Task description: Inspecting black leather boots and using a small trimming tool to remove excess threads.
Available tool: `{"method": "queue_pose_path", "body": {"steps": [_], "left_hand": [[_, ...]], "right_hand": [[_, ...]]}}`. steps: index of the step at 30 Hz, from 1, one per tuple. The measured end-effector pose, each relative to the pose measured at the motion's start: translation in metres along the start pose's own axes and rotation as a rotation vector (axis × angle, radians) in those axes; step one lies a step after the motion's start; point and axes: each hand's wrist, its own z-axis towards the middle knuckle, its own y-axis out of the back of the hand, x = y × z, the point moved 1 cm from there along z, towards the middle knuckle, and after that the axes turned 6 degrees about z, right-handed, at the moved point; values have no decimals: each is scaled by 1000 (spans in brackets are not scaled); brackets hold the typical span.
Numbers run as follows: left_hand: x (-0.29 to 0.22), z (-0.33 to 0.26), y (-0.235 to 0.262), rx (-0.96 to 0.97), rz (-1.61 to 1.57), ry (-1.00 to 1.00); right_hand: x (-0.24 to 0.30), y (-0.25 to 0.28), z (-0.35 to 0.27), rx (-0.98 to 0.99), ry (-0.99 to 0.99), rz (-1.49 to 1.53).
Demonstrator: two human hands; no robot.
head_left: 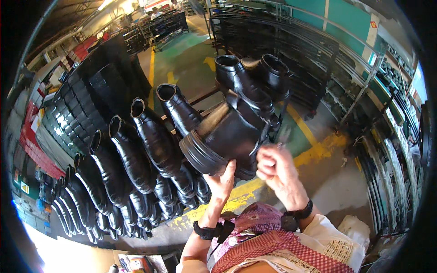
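Observation:
In the middle of the head view my left hand [221, 182] grips a shiny black boot [239, 136] from below, by its ribbed, padded collar, thumb on the near side. The boot lies tilted in the air, its collar toward the left. Beside its laced front, my right hand [278, 170] is closed with the fingers curled in; whatever lies between them, perhaps a lace, is too blurred to make out. Just beyond stand two more black boots [241, 82], partly covered by the held one. Left of it a black boot [180, 111] rests on a rack.
A long row of black boots [152, 136] on a rack curves away to the left, with more hanging below. Behind it is a stack of dark, glossy panels [77, 102]. Metal racks [273, 36] stand at the far right, over a green floor with yellow lines [300, 125].

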Motion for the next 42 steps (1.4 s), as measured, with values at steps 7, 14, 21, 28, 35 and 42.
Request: {"method": "queue_pose_path", "body": {"steps": [7, 14, 21, 28, 35, 42], "left_hand": [[48, -4, 40, -123, 4, 202], [68, 10, 43, 129, -628, 456], [43, -5, 34, 132, -388, 346], [42, -8, 31, 107, -339, 302], [44, -8, 32, 148, -231, 177], [68, -7, 40, 209, -532, 344]], "right_hand": [[47, 19, -10, 192, 406, -357], [63, 8, -15, 250, 727, -1118], [75, -44, -18, 496, 890, -1640], [81, -66, -23, 748, 937, -1980], [68, -74, -15, 856, 1001, -2050], [68, -81, -12, 792, 1048, -2046]]}}
